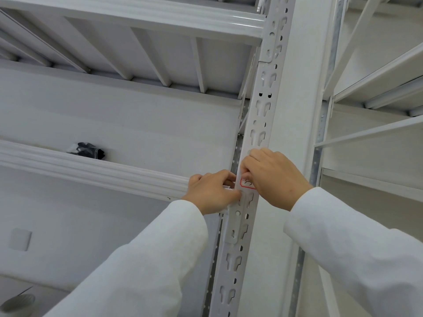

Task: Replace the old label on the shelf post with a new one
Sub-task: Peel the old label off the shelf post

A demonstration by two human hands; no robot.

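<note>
Two hands meet on the white slotted shelf post (pixel 256 124), level with the front edge of the shelf (pixel 91 170) that joins it from the left. A red-bordered label (pixel 246 183) sits on the post's face between them. The right hand (pixel 272 177) curls its fingers (pixel 246 173) onto the label's upper edge. The left hand (pixel 212 191) pinches at the post's left edge; whether it grips anything is unclear. A black bundle (pixel 88 151) lies on the shelf.
</note>
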